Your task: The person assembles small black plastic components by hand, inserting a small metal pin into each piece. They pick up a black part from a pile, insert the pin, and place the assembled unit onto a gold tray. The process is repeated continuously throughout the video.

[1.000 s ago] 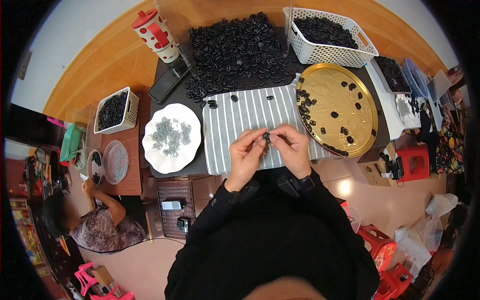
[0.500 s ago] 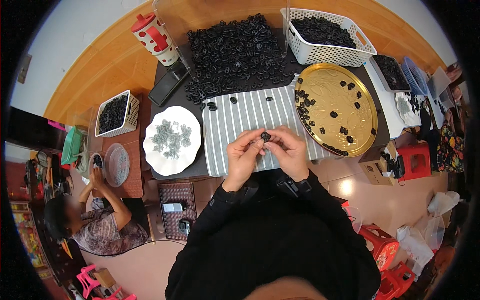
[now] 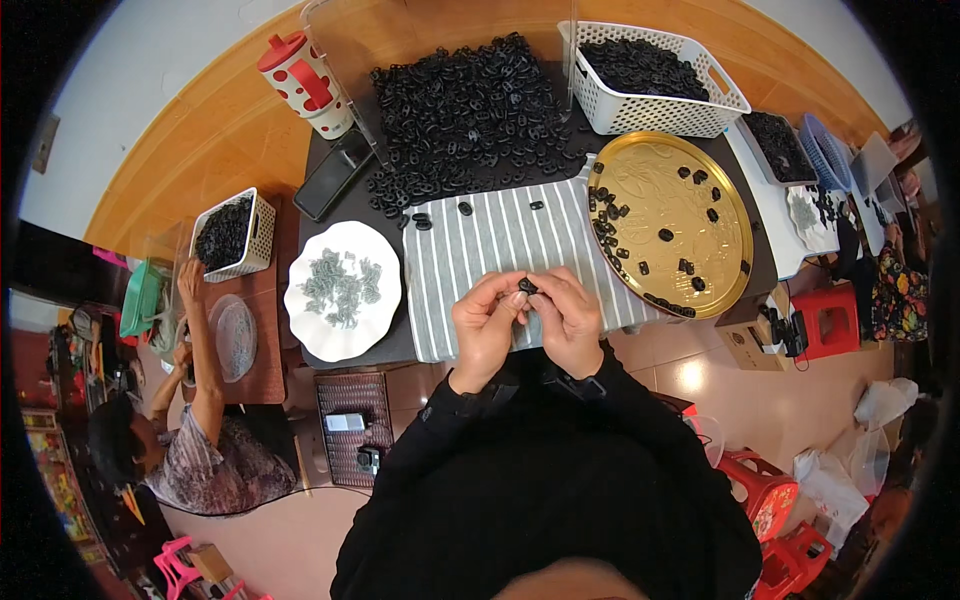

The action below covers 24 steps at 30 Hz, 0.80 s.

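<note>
Over the near part of a grey-and-white striped cloth (image 3: 445, 270), my left hand (image 3: 487, 318) and my right hand (image 3: 567, 315) meet at their fingertips. Both pinch one small black plastic piece (image 3: 526, 286) between them. Its exact kind is too small to make out. To the left stands a white scalloped plate (image 3: 308, 338) with small grey-clear parts (image 3: 342, 285) on it. On the right lies a round gold tray (image 3: 705, 240) with several finished-looking black pieces (image 3: 605, 215). Beyond the cloth is a large heap of black oval pieces (image 3: 470, 110).
A white basket (image 3: 655, 115) of black pieces is at the back right. A phone (image 3: 335, 178) and a red-dotted tumbler (image 3: 305, 85) stand at the back left. At a side table, a co-worker (image 3: 215, 450) reaches toward another filled basket (image 3: 262, 235).
My hands have shifted slightly left and nearer, still pinching the black piece. At the left, the co-worker's hands have parted, and one now reaches up to the basket.
</note>
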### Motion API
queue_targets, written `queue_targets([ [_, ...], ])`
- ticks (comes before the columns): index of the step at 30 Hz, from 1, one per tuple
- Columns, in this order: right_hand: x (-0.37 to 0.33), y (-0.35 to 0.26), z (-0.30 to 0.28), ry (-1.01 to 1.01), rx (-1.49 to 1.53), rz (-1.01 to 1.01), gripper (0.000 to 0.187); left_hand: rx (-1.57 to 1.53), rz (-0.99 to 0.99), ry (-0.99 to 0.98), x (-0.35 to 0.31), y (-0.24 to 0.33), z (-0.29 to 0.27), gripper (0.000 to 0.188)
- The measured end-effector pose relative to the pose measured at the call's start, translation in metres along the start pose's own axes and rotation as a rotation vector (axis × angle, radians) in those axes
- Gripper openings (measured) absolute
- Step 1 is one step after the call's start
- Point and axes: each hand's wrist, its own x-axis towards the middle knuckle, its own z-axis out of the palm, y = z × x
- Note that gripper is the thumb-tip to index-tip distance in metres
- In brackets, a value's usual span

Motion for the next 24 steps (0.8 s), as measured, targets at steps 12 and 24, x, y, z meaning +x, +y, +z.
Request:
queue_targets([
  [12, -0.004, 0.003, 0.0, 0.002, 0.289, 0.242, 0.019, 0.063, -0.022, 0.004, -0.002, 0.004, 0.0, 0.025],
  [24, 0.186, -0.025, -0.134, 0.24, 0.396, 0.45, 0.017, 0.029, -0.018, -0.119, 0.001, 0.0, -0.004, 0.035],
])
